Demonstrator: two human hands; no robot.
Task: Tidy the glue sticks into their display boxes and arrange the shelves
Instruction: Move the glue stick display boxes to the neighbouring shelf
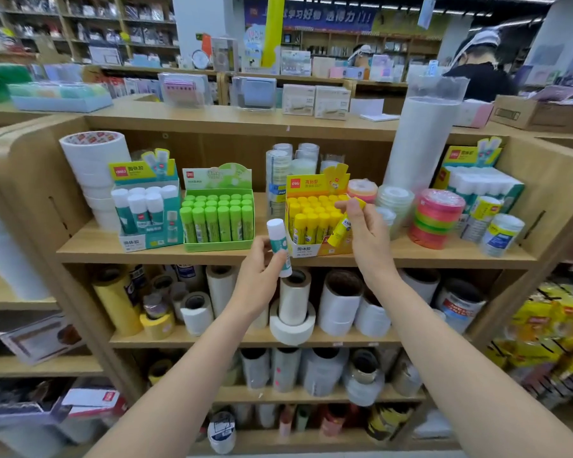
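While I'm mapping this shelf left to right, I'm anchoring everything on the yellow display box. The teal display box is sitting two boxes left of it and looks to have room at its front right. The green display box is standing between the two and is looking full.

The left hand is hovering just left of the yellow box's front corner. Its thumb and fingers are wrapping the lower body of a white-capped glue stick, long axis near upright, cap up. I'm judging it belongs in the teal box, so the move is heading leftward past the green box, and the left hand is nearer.

The right hand is working over the yellow box's right front corner, fingers pinching a yellow glue stick. Its axis is slanting, lower end pointing at the front row. I can't tell which end is the cap.
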